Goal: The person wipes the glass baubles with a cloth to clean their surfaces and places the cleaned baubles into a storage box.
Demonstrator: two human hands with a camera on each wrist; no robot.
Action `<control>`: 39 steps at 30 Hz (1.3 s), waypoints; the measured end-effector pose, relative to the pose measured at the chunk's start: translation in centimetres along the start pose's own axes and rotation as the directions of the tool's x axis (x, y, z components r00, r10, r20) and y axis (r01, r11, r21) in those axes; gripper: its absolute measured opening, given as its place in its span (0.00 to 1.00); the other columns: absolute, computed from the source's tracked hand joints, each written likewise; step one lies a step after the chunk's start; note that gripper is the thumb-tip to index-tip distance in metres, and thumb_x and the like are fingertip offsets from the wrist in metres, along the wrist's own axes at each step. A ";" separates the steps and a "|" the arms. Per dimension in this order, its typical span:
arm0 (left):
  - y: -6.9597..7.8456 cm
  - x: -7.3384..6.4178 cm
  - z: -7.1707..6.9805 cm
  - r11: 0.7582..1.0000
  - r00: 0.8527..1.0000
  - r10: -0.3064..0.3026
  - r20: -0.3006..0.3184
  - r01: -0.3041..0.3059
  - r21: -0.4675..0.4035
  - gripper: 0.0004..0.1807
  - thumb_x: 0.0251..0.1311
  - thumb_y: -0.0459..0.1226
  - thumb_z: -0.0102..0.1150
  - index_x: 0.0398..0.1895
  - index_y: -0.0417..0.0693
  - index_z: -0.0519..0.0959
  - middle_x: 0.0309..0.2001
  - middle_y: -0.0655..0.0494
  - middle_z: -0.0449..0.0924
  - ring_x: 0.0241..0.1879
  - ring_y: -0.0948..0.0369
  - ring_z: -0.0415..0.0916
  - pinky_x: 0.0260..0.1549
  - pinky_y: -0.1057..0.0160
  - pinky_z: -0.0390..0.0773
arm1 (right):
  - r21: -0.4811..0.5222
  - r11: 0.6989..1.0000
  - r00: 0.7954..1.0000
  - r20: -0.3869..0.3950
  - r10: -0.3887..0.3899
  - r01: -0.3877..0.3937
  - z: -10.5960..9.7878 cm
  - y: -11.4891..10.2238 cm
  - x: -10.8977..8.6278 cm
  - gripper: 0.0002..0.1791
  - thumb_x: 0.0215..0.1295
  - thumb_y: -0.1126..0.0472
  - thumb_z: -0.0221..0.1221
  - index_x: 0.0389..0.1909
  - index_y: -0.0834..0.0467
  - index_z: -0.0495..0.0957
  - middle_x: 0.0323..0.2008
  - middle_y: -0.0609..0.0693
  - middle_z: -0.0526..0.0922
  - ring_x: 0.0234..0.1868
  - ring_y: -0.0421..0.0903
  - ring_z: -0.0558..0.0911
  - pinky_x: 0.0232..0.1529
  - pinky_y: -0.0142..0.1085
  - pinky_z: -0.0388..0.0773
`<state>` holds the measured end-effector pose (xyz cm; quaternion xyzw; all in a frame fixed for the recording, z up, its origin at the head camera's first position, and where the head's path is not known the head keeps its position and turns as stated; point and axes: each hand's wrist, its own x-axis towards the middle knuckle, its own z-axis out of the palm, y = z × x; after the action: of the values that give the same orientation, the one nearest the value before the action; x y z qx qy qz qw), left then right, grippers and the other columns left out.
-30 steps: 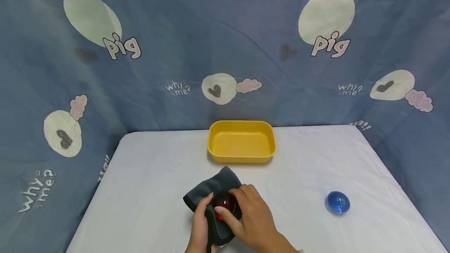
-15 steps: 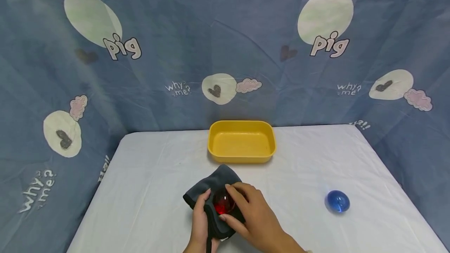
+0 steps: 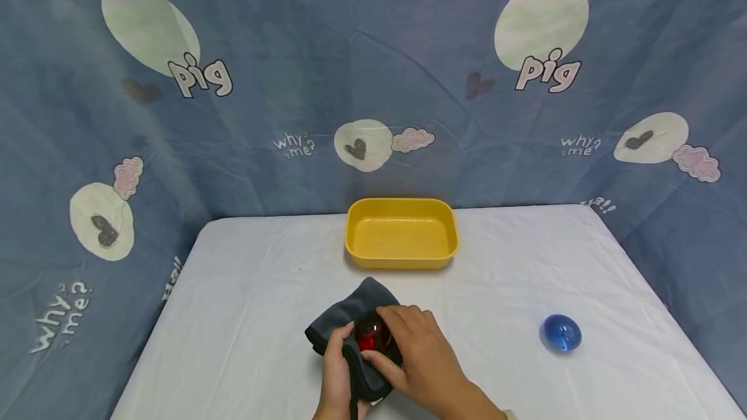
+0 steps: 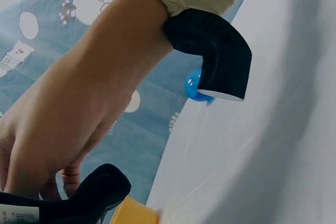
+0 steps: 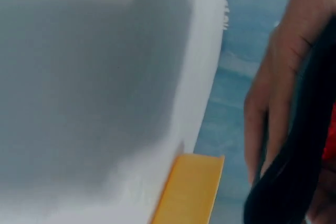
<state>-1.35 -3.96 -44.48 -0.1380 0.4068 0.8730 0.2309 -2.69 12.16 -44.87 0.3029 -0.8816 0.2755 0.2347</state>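
My left hand [image 3: 335, 368] grips a dark grey cloth [image 3: 356, 303] with black edging, low in the middle of the head view. A see-through red ball [image 3: 371, 332] lies against the cloth. My right hand [image 3: 423, 358] holds this ball with thumb and fingers, its thumb at the near side. The ball's underside is hidden by the cloth. In the left wrist view the right hand [image 4: 58, 114] reaches down behind the dark cloth [image 4: 100, 187], which bears a white label. The right wrist view shows the left hand's fingers behind the cloth [image 5: 294, 166], with some red at the edge.
A yellow tray [image 3: 403, 265] stands at the back of the white-covered table [image 3: 245, 316]. A see-through blue ball [image 3: 561, 333] sits on the right side. Behind the table hangs a blue printed curtain [image 3: 280, 83].
The right fingers have shifted a little over the red ball, and the cloth has turned slightly in the left hand. The tray and blue ball have stayed put.
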 end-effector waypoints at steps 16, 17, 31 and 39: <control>0.5 -0.3 -0.3 1.000 1.000 -0.007 -0.003 0.007 0.027 0.40 0.76 0.57 0.27 0.79 0.39 0.54 0.61 0.52 0.76 0.56 0.60 0.78 0.58 0.58 0.78 | 0.118 0.959 0.965 0.074 0.250 -0.258 0.4 -0.1 0.5 0.21 0.74 0.39 0.60 0.42 0.53 0.88 0.38 0.34 0.73 0.42 0.36 0.67 0.43 0.35 0.71; 0.5 -0.2 -0.3 1.000 1.000 0.000 -0.004 0.000 0.025 0.39 0.76 0.57 0.27 0.78 0.39 0.56 0.60 0.53 0.76 0.56 0.60 0.78 0.57 0.59 0.79 | 0.096 0.964 0.967 0.087 0.239 -0.247 0.3 -0.2 0.5 0.22 0.74 0.38 0.59 0.44 0.53 0.88 0.38 0.35 0.73 0.43 0.36 0.67 0.43 0.35 0.70; 0.7 -0.3 -0.4 1.000 0.999 0.026 -0.023 -0.026 0.010 0.37 0.77 0.58 0.28 0.77 0.45 0.59 0.62 0.54 0.74 0.57 0.62 0.75 0.55 0.62 0.77 | -0.138 0.980 0.979 0.161 -0.122 0.144 -2.5 -1.4 0.9 0.37 0.65 0.45 0.72 0.71 0.53 0.74 0.67 0.50 0.75 0.65 0.49 0.73 0.52 0.50 0.74; 0.9 -0.5 -0.2 0.999 0.999 0.007 -0.040 -0.006 0.037 0.36 0.76 0.57 0.30 0.75 0.44 0.63 0.60 0.55 0.78 0.55 0.63 0.78 0.55 0.62 0.79 | -0.132 0.975 0.977 0.140 -0.163 0.181 -2.1 -1.3 0.9 0.39 0.56 0.54 0.79 0.68 0.58 0.76 0.62 0.52 0.79 0.56 0.48 0.80 0.47 0.44 0.79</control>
<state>-1.37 -4.72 -43.79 -0.1497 0.4276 0.8633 0.2223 -1.95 12.26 -42.40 0.3776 -0.8828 0.1698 0.2219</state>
